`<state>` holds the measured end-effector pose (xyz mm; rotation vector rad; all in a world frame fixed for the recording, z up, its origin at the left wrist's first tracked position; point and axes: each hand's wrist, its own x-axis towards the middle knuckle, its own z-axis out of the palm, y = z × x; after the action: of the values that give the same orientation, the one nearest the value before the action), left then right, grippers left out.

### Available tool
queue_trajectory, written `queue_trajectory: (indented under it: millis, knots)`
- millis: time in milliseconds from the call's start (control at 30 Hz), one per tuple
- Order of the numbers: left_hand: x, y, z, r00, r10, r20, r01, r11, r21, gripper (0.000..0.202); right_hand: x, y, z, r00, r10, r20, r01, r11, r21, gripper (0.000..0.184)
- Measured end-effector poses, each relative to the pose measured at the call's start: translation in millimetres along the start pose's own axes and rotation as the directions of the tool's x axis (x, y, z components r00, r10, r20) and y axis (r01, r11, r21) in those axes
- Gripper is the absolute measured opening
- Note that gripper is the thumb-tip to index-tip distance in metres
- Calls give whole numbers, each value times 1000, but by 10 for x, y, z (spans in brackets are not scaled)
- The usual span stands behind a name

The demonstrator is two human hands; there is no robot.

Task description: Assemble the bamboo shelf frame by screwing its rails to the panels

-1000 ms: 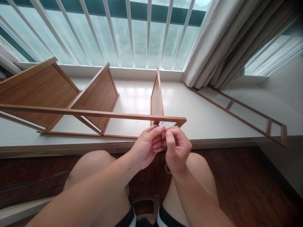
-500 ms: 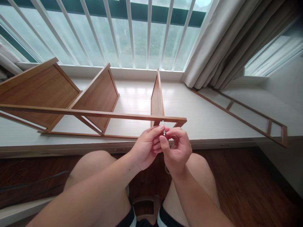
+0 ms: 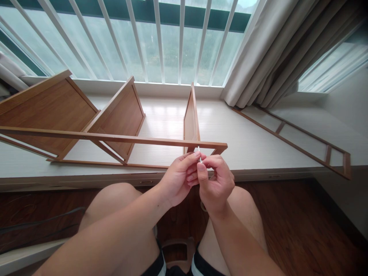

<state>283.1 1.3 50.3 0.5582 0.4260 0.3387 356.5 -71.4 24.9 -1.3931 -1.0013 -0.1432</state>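
Observation:
A slim silvery metal rod (image 3: 200, 156) points up at the near rail (image 3: 161, 141) of a brown wooden shelf frame, close to its right end. My left hand (image 3: 179, 176) pinches the middle of the rod between thumb and fingers. At the rod's lower end, the thumb and forefinger of my right hand (image 3: 216, 182) are closed on it. The upper tip meets the rail below an upright wooden panel (image 3: 190, 119); whether it sits in a hole is too small to tell.
Two larger wooden panels (image 3: 119, 122) stand in the frame to the left. A separate ladder-like wooden frame (image 3: 300, 143) lies on the white ledge (image 3: 227, 122) at right, beneath a grey curtain (image 3: 258, 57). Barred windows rise behind; my knees are below the ledge.
My right thumb has come up and closed onto the lower end of the rod, the hand shifting slightly right. My left hand keeps its pinch; the shelf frame has hardly moved.

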Motion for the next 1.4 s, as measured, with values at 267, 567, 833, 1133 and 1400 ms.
queue_trajectory:
  millis: [267,567,833,1133,1400]
  knots:
    - [13,-19,7,1000,10,-11,-10,1000,-8,23,16,-22,-28,1000,2,25,-2,1000,-17,11]
    - [22,-39,-19,1000,23,1,-23,999,26,25,-3,24,-20,990,140,31,-143,982,123,24]
    - [-3,-17,10,999,32,-12,-32,998,49,26,-20,38,-32,993,111,45,-116,988,103,16]
    - [-11,-5,17,998,60,-29,-57,995,83,28,-36,41,-19,994,100,50,-103,994,48,8]
    - [3,-24,-2,998,41,-44,-40,999,30,27,-6,14,4,1000,14,10,-13,1000,-25,14]
